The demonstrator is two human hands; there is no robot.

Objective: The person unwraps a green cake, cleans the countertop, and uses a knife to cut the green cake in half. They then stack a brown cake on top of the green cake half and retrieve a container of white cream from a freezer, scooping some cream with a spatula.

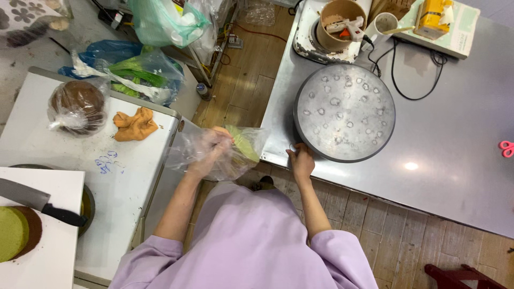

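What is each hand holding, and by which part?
The left hand is inside a clear bag, gripping it from within. The right hand touches the round turntable at its near edge.

Single head view, steep downward, close over worktops.

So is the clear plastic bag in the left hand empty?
No. The bag, held by the left hand, has a pale green piece inside.

The green cake [12, 233] at eight o'clock runs off the left edge; the clear bag [214, 152] veils the left hand [210, 154].
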